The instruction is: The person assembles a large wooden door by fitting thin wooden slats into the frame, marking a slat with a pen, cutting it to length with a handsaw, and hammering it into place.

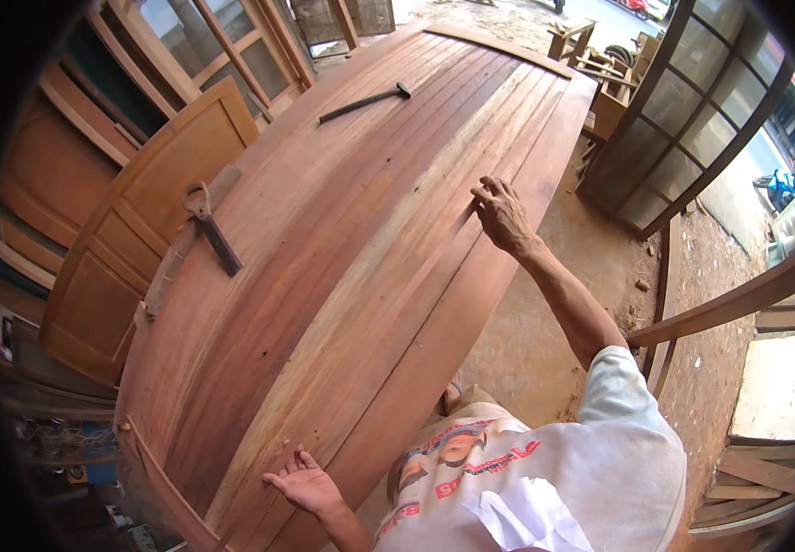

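Panel (351, 239): long axis runs 7 to 1 o'clock.
Right hand (502, 214): fingers curled, touching plank seam, far end.
Left hand (303, 483): spread flat, near end.

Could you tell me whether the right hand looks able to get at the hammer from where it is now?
Probably not: the right hand rests mid-panel, and the hammer lies far up the panel, though nothing blocks it.

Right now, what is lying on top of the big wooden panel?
On the wooden panel lie a hammer near the far end and a metal clamp at the left edge. The left hand and the right hand press on it. What is beneath the panel is covered.
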Available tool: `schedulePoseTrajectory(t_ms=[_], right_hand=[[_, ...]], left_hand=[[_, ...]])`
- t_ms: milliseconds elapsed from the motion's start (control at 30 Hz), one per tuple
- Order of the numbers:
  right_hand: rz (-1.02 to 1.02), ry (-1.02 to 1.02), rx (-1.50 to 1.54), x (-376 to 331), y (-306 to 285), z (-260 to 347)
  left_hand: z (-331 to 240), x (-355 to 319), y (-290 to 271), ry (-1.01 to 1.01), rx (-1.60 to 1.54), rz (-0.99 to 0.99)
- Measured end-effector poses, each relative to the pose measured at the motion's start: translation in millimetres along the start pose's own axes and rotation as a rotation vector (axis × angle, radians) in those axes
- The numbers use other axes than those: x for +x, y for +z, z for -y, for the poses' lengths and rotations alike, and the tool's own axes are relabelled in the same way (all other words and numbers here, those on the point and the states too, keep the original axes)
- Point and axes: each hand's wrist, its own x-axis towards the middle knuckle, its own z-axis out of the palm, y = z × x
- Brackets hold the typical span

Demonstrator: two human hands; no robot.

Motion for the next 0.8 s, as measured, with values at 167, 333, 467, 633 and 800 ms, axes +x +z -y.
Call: schedulePoseTrajectory(t_ms=[167,333,467,633,800], right_hand=[[0.037,0.016,0.016,9.5,17.4,-40.2],[0.038,0.008,0.119,29.6,29.6,-81.0],[0.093,-0.07,0.069,35.6,26.8,-116.8],[0.143,-0.108,0.08,42.0,27.9,-147.7],[0.175,-0.217,0.132,56.8,39.1,-166.9]], left_hand=[[40.1,-7.4,7.9,-0.092,-0.005,0.066],[71.0,-5.7,14.4,-0.103,-0.022,0.106],[98.8,-6.0,30.9,-0.088,-0.02,0.015],[117.8,-20.7,77.6,-0.043,0.048,-0.237],[137.3,-34.9,80.6,-0.018,0.023,-0.268]])
